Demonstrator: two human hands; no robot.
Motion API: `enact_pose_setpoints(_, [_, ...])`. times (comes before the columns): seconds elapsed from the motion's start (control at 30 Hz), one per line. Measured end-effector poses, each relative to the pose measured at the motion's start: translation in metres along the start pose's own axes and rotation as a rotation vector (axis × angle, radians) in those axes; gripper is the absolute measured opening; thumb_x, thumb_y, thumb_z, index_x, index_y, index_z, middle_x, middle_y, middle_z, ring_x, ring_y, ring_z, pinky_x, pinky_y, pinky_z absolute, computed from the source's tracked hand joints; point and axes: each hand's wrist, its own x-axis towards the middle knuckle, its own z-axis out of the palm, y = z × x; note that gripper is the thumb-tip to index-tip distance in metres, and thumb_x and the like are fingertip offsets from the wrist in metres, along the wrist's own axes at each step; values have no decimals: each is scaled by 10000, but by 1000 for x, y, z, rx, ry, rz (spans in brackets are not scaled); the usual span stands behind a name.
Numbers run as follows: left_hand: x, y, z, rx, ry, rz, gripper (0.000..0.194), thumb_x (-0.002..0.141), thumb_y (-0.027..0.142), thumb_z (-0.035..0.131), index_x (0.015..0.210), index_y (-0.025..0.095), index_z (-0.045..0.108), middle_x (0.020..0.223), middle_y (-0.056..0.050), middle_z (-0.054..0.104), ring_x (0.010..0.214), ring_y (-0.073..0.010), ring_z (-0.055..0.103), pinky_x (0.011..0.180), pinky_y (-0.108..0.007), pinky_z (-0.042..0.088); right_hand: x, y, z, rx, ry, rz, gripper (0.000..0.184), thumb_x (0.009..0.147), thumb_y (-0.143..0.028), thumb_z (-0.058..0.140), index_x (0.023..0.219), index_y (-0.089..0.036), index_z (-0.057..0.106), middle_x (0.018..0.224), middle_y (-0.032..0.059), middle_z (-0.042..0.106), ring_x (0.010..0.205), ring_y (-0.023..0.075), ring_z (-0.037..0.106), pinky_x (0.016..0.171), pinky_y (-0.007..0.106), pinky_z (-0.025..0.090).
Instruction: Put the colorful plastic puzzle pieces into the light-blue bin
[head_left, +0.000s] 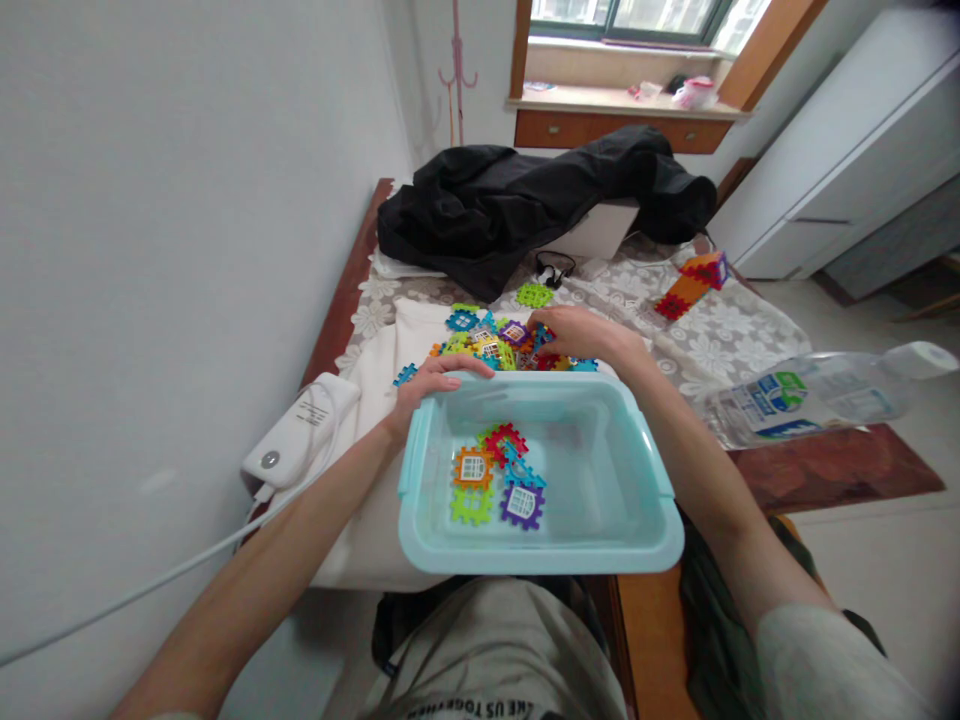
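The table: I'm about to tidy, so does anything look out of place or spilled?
No spill shows, but the black cloth lies crumpled over a white object, and one green piece sits apart from the pile.

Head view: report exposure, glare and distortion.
Head view: the window is washed out nearly white; the black garment loses detail in its darkest folds; the tub shows only soft sheen; wide-angle stretch seems to lengthen the bottle near the right edge; the top right corner darkens.
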Motion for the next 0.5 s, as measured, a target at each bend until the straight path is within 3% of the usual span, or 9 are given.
enact_pose_setpoints(0.07, [0,-2,-1,-16,3,0,315,753,295,737,1003,179,888,1045,-91,839,871,-213,750,795,-274,601,4,-2,-3,-7,27,-26,277,967,-194,669,1229,-190,760,1191,144,805,1087,330,755,910,403,567])
enact_pose_setpoints(0.17, [0,-2,0,-39,5,-21,344,756,301,736,1038,176,889,1021,-94,836,865,-218,747,781,-282,601,6,-1,-2,68,55,-88,307,987,-193,649,1280,-182,739,1223,144,801,1113,318,749,962,415,576])
enact_pose_setpoints(0.27, [0,1,2,-6,13,-8,331,740,295,739,1006,177,898,1043,-90,839,897,-219,742,801,-277,599,7,8,7,107,122,-96,614,940,-306,774,1526,-197,624,1566,170,654,1441,375,613,1178,487,521])
enact_pose_setpoints(0.33, [0,3,4,16,17,1,313,735,290,739,980,181,900,1052,-83,840,915,-219,742,819,-276,598,9,15,14,137,123,-81,789,926,-347,803,1652,-239,516,1702,145,540,1548,376,529,1267,502,460])
enact_pose_setpoints(0.4, [-1,5,6,13,17,-10,321,743,288,732,998,186,899,1050,-78,839,913,-220,744,827,-286,598,12,20,18,180,84,-98,773,951,-350,777,1670,-271,505,1685,117,572,1511,354,579,1277,490,459])
enact_pose_setpoints(0.5, [-3,7,10,1,30,-26,340,756,287,722,1029,183,896,1057,-77,837,917,-222,746,831,-290,591,15,20,17,184,57,-132,644,937,-282,777,1561,-229,630,1565,138,677,1415,349,653,1238,481,495])
